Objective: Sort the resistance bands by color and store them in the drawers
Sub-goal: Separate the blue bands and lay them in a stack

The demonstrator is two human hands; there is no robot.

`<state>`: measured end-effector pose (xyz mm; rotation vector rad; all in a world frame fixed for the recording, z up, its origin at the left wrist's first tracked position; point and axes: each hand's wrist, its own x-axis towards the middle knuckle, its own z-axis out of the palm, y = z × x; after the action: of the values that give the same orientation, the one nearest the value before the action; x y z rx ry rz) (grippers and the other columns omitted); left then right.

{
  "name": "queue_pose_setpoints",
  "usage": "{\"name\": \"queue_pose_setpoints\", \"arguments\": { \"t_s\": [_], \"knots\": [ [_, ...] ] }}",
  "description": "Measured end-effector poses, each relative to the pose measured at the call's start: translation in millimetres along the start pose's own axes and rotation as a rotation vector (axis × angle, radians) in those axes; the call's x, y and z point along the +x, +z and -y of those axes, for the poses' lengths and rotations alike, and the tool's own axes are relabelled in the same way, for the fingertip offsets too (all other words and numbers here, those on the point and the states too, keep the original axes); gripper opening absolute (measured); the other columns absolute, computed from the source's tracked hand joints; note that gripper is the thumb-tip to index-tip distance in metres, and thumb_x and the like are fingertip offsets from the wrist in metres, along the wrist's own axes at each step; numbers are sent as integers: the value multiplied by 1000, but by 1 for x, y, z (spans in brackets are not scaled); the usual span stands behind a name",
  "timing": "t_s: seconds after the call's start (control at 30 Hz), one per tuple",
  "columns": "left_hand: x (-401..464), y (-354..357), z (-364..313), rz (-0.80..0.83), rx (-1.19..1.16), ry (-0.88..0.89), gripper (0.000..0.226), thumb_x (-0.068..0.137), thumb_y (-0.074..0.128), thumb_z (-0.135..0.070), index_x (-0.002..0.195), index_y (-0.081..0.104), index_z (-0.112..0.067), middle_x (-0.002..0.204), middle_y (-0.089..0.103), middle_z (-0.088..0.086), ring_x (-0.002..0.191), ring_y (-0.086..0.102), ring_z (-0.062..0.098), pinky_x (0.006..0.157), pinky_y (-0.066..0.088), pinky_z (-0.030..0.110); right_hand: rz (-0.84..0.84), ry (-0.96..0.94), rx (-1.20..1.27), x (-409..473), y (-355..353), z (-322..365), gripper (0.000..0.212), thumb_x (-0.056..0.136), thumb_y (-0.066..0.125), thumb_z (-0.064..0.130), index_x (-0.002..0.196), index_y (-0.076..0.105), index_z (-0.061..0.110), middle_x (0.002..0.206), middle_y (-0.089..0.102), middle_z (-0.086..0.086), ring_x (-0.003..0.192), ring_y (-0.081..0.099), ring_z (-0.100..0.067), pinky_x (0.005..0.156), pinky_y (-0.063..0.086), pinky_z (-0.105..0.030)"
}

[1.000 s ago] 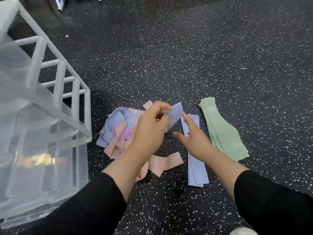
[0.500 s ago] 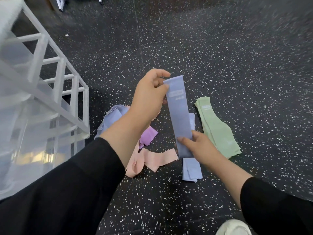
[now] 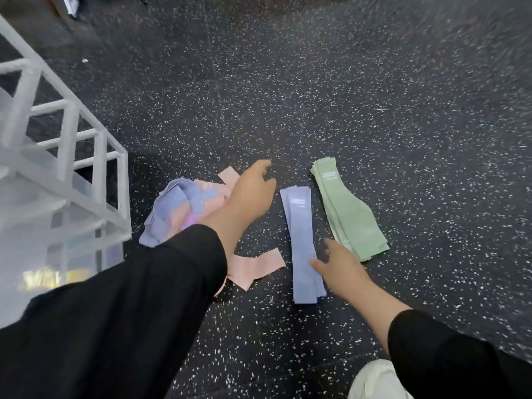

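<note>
Head view. Blue bands (image 3: 300, 243): flat stack on floor (image 3: 345, 96). Green bands (image 3: 348, 214): just right of it. Mixed pile (image 3: 184, 208): left, beside drawers (image 3: 72, 180). Right hand (image 3: 342, 264): fingers relaxed, thumb apparently touching the blue stack. Left hand (image 3: 250, 194): loose, empty.

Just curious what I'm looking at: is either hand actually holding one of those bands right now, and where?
Neither. The left hand hovers empty over the mixed pile; the right hand rests fingertips on the blue stack.

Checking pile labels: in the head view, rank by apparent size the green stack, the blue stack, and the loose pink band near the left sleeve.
1. green stack and blue stack: too alike to rank
2. loose pink band, partly hidden by the sleeve
</note>
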<state>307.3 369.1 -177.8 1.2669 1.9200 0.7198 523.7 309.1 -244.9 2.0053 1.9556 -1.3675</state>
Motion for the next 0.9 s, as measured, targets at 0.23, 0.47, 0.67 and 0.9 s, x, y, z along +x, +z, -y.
{"name": "queue_pose_setpoints", "arguments": {
  "t_s": [0.23,0.47,0.67,0.9],
  "knots": [
    [-90,11,116,150,477,-70,45,100,48,-20,144,53,-21,146,55,2,133,52,25,107,43,40,37,-233,-245,-4,9,18,36,107,45,37,133,61,19,137,57,2,127,55,-23,98,41,-28],
    [-125,-23,158,88,508,-46,37,101,46,-23,134,61,-15,139,57,4,124,56,28,102,45,45,139,-366,-260,-6,34,76,42,110,36,24,150,47,24,154,48,1,137,50,-22,104,39,-28],
    [-133,-59,188,-56,419,-146,38,101,50,-24,138,57,-17,146,52,2,125,55,28,102,45,42,155,-443,-278,-3,69,121,44,105,49,30,149,48,25,152,51,2,136,51,-22,107,41,-33],
    [-119,-75,208,-222,236,-247,35,97,50,-20,130,60,-20,127,61,7,111,59,28,94,51,45,228,-492,-288,18,101,152,48,103,50,30,151,45,28,151,53,6,132,54,-21,103,43,-31]
  ]
}}
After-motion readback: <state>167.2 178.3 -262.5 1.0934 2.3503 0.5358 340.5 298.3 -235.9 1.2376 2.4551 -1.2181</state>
